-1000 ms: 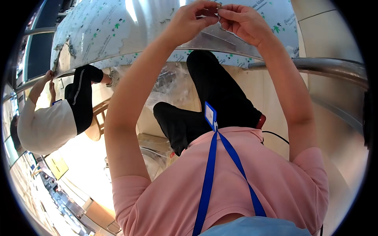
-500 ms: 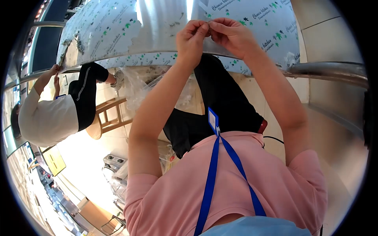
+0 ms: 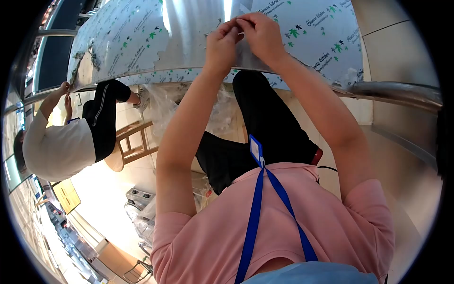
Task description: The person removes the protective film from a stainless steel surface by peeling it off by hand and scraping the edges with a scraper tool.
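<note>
Both my hands meet over the near part of a metal table top (image 3: 189, 47), which is partly covered by printed film (image 3: 302, 33) with green leaves. My left hand (image 3: 222, 46) is closed, its thumb and fingertips pinched together. My right hand (image 3: 262, 38) is closed too, its fingertips touching those of my left hand. Whatever lies between the fingertips is too small to make out. Bare metal shows under and around my hands, with a ragged film edge to the left.
At the left a co-worker (image 3: 61, 146) in a white top sits with hands at the table's torn-film corner (image 3: 85, 66). A wooden stool (image 3: 127, 146) stands behind them. Clear plastic (image 3: 163, 106) lies beneath the table. A metal rail (image 3: 397, 90) runs right.
Since one second ago my hands have moved down and left over the table, and remain together. My right hand has shifted left against my left fingertips. The co-worker's hands stay at the corner.
</note>
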`<state>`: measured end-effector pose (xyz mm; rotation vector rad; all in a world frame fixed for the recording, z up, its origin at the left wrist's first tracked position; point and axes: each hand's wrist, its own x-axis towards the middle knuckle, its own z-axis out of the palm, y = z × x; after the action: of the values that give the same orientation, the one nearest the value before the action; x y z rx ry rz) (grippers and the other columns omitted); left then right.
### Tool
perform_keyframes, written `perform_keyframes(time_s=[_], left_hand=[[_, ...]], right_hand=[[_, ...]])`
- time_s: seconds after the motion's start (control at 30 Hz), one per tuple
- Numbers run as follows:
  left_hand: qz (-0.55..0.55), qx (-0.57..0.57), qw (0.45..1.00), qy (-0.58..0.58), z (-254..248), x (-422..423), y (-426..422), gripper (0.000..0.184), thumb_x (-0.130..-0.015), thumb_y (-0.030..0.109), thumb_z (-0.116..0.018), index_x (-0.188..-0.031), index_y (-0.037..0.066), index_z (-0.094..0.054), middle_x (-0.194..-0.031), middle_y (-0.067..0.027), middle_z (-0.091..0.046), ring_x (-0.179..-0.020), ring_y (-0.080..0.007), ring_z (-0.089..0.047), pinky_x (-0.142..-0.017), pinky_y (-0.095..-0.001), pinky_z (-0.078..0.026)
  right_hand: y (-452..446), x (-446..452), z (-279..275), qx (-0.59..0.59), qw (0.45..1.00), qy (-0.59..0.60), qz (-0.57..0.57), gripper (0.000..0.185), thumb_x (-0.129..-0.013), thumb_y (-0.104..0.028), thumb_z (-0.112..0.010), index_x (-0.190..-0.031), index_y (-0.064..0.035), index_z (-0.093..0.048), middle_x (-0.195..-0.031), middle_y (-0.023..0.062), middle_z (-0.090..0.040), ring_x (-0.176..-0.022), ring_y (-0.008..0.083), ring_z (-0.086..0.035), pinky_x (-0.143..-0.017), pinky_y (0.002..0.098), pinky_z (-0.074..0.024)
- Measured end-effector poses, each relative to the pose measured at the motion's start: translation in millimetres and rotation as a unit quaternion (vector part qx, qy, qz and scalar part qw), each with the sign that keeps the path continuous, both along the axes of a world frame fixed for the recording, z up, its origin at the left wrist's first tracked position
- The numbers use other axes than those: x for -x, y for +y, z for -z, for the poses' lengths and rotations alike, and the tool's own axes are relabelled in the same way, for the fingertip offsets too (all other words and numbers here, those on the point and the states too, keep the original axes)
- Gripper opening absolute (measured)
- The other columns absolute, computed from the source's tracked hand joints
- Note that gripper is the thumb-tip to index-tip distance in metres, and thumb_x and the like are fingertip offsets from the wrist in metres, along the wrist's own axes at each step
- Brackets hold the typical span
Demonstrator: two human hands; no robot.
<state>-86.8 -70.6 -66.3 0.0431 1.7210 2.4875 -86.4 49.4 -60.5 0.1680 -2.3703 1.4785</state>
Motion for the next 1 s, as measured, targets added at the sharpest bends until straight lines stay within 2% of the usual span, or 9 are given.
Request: perform_keyframes(time_s=[0.07,0.17,0.2,0.27,0.33,0.5,0.67,0.77,1.0], left_hand=[[-0.018,-0.072,0.997,-0.030,-2,4,-2,0.023,-0.092,0.008,-0.055,-0.111,-0.004,-0.059,-0.095,-0.0083,-0.064,-0.086,-0.0154,-0.062,-0.077,-0.0259,-0.052],[-0.048,-0.127,0.989,-0.053,0,14,-9,0.017,-0.090,0.008,-0.060,-0.103,-0.002,-0.060,-0.090,-0.0071,-0.063,-0.082,-0.0137,-0.061,-0.071,-0.0245,-0.052],[-0.055,-0.152,0.985,-0.064,3,18,-13,0.014,-0.089,0.008,-0.061,-0.099,-0.002,-0.060,-0.088,-0.0066,-0.063,-0.080,-0.0127,-0.061,-0.069,-0.0240,-0.051],[-0.075,-0.173,0.979,-0.077,9,23,-22,0.011,-0.088,0.010,-0.063,-0.093,0.000,-0.059,-0.083,-0.0052,-0.061,-0.074,-0.0115,-0.059,-0.064,-0.0229,-0.049],[-0.100,-0.166,0.978,-0.078,4,29,-25,0.012,-0.088,0.012,-0.064,-0.088,0.002,-0.058,-0.077,-0.0035,-0.059,-0.067,-0.0110,-0.056,-0.058,-0.0219,-0.047],[-0.110,0.164,0.980,0.020,5,43,-41,0.027,-0.088,0.027,-0.066,-0.079,0.004,-0.054,-0.063,0.0007,-0.052,-0.051,-0.0082,-0.043,-0.048,-0.0224,-0.036],[-0.110,0.357,0.926,0.053,3,53,-58,0.035,-0.089,0.032,-0.064,-0.076,0.002,-0.052,-0.062,0.0007,-0.052,-0.051,-0.0082,-0.041,-0.049,-0.0251,-0.034],[-0.118,0.486,0.859,0.108,-13,42,-51,0.033,-0.089,0.028,-0.063,-0.076,-0.001,-0.054,-0.065,-0.0008,-0.056,-0.056,-0.0082,-0.048,-0.052,-0.0245,-0.039],[-0.097,0.321,0.937,0.102,-13,38,-46,0.023,-0.088,0.021,-0.063,-0.092,-0.002,-0.067,-0.072,-0.0031,-0.063,-0.066,-0.0083,-0.056,-0.060,-0.0225,-0.045]], right_hand=[[-5,-2,8,-0.114,0.981,0.156,0.016,0.021,-0.083,-0.010,-0.060,-0.102,-0.0041,-0.067,-0.100,0.0161,-0.065,-0.089,0.0256,-0.064,-0.076,0.0300,-0.0501],[-10,-8,4,-0.035,0.996,0.079,-0.029,0.020,-0.087,-0.008,-0.057,-0.104,-0.0019,-0.066,-0.099,0.0133,-0.064,-0.094,0.0220,-0.062,-0.079,0.0292,-0.0496],[-9,-9,-1,0.150,0.985,-0.026,-0.080,0.020,-0.088,-0.009,-0.056,-0.105,-0.0010,-0.065,-0.098,0.0120,-0.064,-0.093,0.0211,-0.062,-0.079,0.0292,-0.0499],[-5,-9,-13,0.492,0.825,-0.226,-0.164,0.021,-0.091,-0.009,-0.055,-0.107,0.0008,-0.063,-0.094,0.0093,-0.064,-0.090,0.0193,-0.062,-0.079,0.0293,-0.0504],[1,-8,-15,0.565,0.765,-0.256,-0.173,0.019,-0.093,-0.011,-0.054,-0.106,0.0012,-0.063,-0.092,0.0068,-0.063,-0.088,0.0172,-0.061,-0.079,0.0290,-0.0506],[20,2,8,0.637,0.662,-0.269,-0.290,0.019,-0.093,-0.018,-0.058,-0.101,-0.0010,-0.062,-0.088,0.0057,-0.061,-0.082,0.0159,-0.059,-0.075,0.0282,-0.0501],[17,13,13,0.676,0.606,-0.310,-0.282,0.020,-0.094,-0.023,-0.056,-0.084,-0.0055,-0.054,-0.077,0.0023,-0.053,-0.072,0.0122,-0.053,-0.068,0.0257,-0.0480],[18,38,61,0.704,0.539,-0.290,-0.360,0.022,-0.095,-0.026,-0.054,-0.092,-0.0043,-0.057,-0.081,0.0020,-0.057,-0.076,0.0146,-0.056,-0.068,0.0277,-0.0476],[-15,45,44,0.641,0.664,-0.360,-0.135,0.031,-0.097,-0.030,-0.049,-0.087,-0.0031,-0.061,-0.074,0.0059,-0.062,-0.067,0.0157,-0.058,-0.061,0.0279,-0.0493]])
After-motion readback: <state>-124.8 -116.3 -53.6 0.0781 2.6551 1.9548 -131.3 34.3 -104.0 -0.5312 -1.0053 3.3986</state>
